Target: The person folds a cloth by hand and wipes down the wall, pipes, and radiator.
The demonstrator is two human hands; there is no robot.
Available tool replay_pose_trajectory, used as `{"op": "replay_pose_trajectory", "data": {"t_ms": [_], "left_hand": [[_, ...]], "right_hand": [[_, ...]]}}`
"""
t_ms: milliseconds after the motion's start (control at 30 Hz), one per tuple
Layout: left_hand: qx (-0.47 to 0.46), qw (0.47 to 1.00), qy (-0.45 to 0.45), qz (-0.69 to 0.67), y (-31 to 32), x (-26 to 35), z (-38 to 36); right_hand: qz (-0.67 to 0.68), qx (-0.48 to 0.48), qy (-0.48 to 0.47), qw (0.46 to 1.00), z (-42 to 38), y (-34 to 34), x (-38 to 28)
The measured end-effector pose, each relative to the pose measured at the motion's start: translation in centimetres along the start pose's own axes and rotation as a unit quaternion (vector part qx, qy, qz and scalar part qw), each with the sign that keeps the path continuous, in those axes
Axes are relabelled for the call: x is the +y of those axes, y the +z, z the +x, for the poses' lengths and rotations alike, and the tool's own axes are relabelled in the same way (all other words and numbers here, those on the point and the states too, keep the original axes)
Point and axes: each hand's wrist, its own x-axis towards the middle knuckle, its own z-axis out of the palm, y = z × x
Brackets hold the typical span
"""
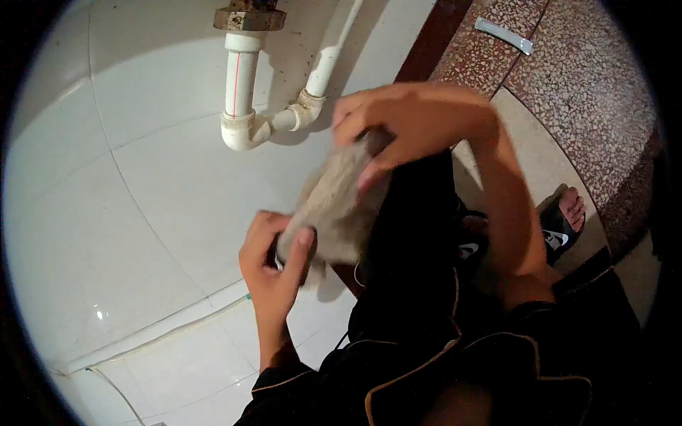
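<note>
A greyish-beige cloth point(328, 197) is stretched between my two hands, bunched and slightly blurred. At its lower left end, my left hand point(273, 259) grips it with the thumb on top and the fingers curled round. My right hand point(398, 121) is closed on the upper right end, the back of the hand facing up. Part of the cloth hangs below, in front of my dark clothes. The folds inside both grips are hidden.
A white drain pipe point(240, 92) with a bend and a brown-stained nut point(250, 19) stands close by, beside white wall tiles point(163, 192). On the speckled floor point(582, 78) lies a pale strip point(503, 35). A sandalled foot point(567, 216) is at right.
</note>
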Motion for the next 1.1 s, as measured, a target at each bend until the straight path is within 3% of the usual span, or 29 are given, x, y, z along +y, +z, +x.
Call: {"op": "replay_pose_trajectory", "data": {"t_ms": [33, 100, 200, 267, 300, 400, 467, 500, 533, 567, 633, 700, 933, 1100], "left_hand": [[-0.002, 1.0, -0.001, 0.003, 0.4, 0.0, 0.8], [0.147, 0.981, -0.035, -0.123, 1.4, -0.1, 3.0], [0.161, 0.981, 0.048, -0.098, 1.4, -2.7, 6.5], [0.174, 0.977, 0.044, -0.113, 1.9, -3.2, 7.8], [0.183, 0.974, 0.042, -0.124, 2.0, -3.2, 8.1], [0.156, 0.971, 0.049, -0.177, 2.6, -2.6, 9.0], [0.109, 0.986, 0.04, -0.122, 2.7, -4.8, 9.5], [0.11, 0.986, 0.038, -0.121, 3.1, -4.8, 9.5], [0.122, 0.986, 0.005, -0.115, 3.7, -4.5, 9.6], [0.133, 0.985, -0.029, -0.109, 4.2, -4.3, 9.7], [0.154, 0.976, -0.012, -0.15, 5.4, -4.5, 10.0], [0.204, 0.966, 0.01, -0.158, 6.1, -4.1, 10.0], [0.197, 0.97, 0.031, -0.138, 5.6, -4.9, 10.4], [0.191, 0.969, 0.026, -0.157, 4.9, -4.7, 10.4]], "right_hand": [[0.033, -0.001, 0.058, 0.998, -0.5, -0.8, 0.0], [0.044, -0.029, 0.093, 0.994, -0.6, -2.1, -1.2], [0.057, 0.013, 0.116, 0.992, -0.8, -1.6, -0.4], [-0.064, 0.066, 0.209, 0.974, -0.8, -1.4, -0.9], [-0.061, 0.062, 0.21, 0.974, -1.6, -1.6, -0.2], [-0.115, 0.212, 0.115, 0.964, -3.3, -2.4, 0.1], [0.074, 0.336, 0.315, 0.885, -3.7, -4.0, -3.6], [0.075, 0.333, 0.315, 0.886, -3.6, -6.2, -4.2], [0.305, 0.214, 0.323, 0.87, -3.7, -8.9, -4.4], [0.207, 0.261, 0.347, 0.877, -2.7, -7.3, -5.2], [0.006, 0.339, 0.418, 0.843, -0.7, -4.0, -6.9], [-0.071, 0.347, 0.366, 0.861, -1.8, -3.5, -6.5], [-0.149, 0.311, 0.214, 0.914, -3.0, -2.8, -5.4], [-0.108, 0.207, 0.139, 0.962, -0.7, -2.1, -4.4]]}}
